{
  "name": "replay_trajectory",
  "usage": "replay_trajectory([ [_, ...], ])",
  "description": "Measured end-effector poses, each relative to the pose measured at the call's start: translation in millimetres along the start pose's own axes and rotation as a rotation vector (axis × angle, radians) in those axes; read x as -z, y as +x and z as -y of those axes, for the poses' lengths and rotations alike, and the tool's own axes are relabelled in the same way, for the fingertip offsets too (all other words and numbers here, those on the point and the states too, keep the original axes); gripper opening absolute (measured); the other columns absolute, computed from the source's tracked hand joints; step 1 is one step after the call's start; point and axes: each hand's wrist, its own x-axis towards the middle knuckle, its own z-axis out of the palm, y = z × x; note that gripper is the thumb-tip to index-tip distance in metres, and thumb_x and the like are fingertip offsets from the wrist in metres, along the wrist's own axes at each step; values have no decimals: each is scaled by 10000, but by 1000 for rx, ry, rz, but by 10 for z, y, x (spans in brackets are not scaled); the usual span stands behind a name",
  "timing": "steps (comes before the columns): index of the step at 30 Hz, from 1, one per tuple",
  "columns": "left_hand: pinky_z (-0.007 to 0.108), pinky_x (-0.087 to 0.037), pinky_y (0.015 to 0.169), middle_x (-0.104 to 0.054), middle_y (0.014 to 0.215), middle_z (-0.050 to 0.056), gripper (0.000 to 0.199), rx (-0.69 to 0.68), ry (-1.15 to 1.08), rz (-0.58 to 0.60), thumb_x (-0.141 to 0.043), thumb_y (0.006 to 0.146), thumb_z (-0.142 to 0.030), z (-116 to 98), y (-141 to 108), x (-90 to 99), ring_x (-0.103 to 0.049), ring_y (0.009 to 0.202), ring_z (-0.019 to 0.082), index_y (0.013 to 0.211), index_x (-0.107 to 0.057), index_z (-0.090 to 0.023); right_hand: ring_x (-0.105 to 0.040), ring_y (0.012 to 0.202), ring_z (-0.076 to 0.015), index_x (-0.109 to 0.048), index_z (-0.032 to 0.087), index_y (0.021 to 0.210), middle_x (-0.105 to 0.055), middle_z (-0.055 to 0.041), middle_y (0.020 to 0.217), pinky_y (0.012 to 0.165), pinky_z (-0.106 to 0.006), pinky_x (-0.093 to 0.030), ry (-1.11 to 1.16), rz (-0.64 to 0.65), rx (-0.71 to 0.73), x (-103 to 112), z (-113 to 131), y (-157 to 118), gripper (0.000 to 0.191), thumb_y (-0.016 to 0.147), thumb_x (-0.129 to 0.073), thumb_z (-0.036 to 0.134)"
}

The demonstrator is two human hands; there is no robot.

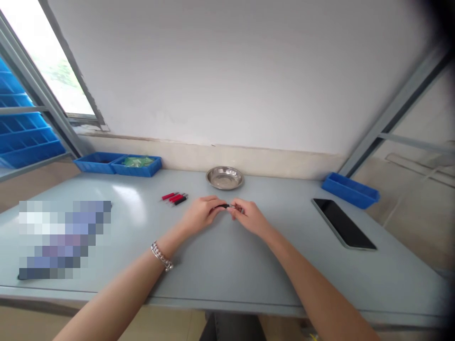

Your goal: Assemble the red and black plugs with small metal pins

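Note:
Over the middle of the table, my left hand (205, 210) pinches a small black rod-shaped piece (222, 205) with a silvery end. Facing it, my right hand (248, 215) is closed at the silvery end, its fingertips pressed together. Most of the piece is hidden by my fingers, so its exact kind does not show. To the left of my left hand lie several short red and black pieces (174, 197) with thin metal ends. Just beyond my hands stands a round, shallow steel dish (225, 178).
Two blue bins (137, 166) stand at the back left, one with green plastic inside. A dark-screened tablet or phone (343, 223) lies on the right, near another blue bin (350, 190). A pixelated object (67, 239) lies at left. Metal frames rise on both sides.

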Motion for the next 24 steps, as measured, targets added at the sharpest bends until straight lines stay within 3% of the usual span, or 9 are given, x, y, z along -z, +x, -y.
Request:
replay_trajectory([
  [5,224,-427,637,-634,841,51,255,-9,-27,-2,-395,845,-265,-2,-1,9,-565,694,122,930,-614,-164,-394,471,-78,-420,183,547,-460,41,496,489,-198,-295,-62,-4,49,10,5,-1,292,809,-398,311],
  [13,207,-421,620,-635,836,38,232,-29,-47,-30,-422,837,-263,23,-8,-15,-556,662,105,919,-619,-171,-404,471,-81,-437,182,542,-484,30,504,483,-201,-310,-2,16,-4,-8,-14,9,318,813,-387,340],
  [20,206,-396,554,-629,756,27,242,65,21,-158,-449,822,-309,74,-2,57,-488,538,80,918,-621,-169,-447,546,-94,-550,196,820,-538,25,635,548,-216,-366,61,-120,-29,-19,-15,22,221,756,-482,396],
  [24,202,-388,554,-628,753,22,238,61,15,-138,-453,820,-309,84,-4,51,-479,533,75,926,-620,-175,-449,547,-98,-537,206,916,-541,28,652,558,-222,-385,53,-124,-26,-29,-36,23,249,736,-514,376],
])
